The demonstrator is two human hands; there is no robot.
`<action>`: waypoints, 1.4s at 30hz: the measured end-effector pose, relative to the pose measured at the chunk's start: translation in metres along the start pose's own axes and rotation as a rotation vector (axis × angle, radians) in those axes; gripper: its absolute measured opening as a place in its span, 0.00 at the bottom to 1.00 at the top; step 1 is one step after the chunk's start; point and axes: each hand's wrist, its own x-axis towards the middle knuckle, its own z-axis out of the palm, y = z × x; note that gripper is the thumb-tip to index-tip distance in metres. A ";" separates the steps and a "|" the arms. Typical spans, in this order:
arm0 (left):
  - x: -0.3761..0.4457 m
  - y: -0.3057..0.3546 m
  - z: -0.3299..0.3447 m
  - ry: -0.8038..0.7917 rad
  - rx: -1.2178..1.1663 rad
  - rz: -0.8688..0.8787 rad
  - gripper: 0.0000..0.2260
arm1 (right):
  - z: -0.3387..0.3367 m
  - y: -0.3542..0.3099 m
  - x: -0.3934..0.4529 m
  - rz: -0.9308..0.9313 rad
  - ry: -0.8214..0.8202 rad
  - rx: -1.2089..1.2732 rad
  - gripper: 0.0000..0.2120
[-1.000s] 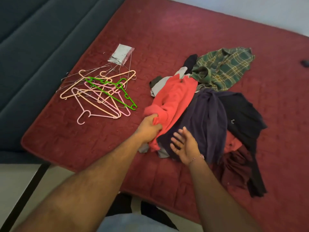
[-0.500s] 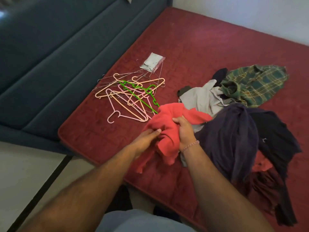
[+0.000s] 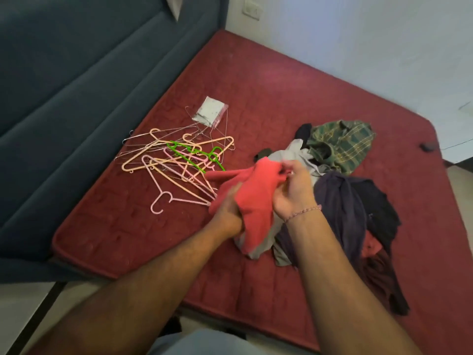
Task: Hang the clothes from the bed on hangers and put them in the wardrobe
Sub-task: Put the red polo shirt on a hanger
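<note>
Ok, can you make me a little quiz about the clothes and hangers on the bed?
1. Multiple choice: which garment do both hands hold? A) green plaid shirt B) red garment C) dark purple garment
2. True or false: the green hanger is already inside a shirt.
3. Fill in: the hangers lie on the ___ mattress.

Key
1. B. The left hand and right hand grip the red garment; the green plaid shirt and the dark purple garment lie untouched.
2. False. The green hanger lies in the hanger pile, apart from the clothes.
3. Red, the mattress.
</note>
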 end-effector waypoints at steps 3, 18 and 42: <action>0.029 0.052 -0.031 0.157 0.159 -0.033 0.18 | 0.003 -0.021 -0.015 -0.046 -0.212 0.098 0.19; 0.052 0.115 -0.036 -0.199 -0.553 -0.491 0.28 | -0.048 0.032 -0.005 -0.548 0.028 -1.059 0.11; 0.056 0.059 -0.001 0.257 0.321 0.072 0.16 | -0.145 -0.013 0.037 -0.299 0.452 -0.926 0.18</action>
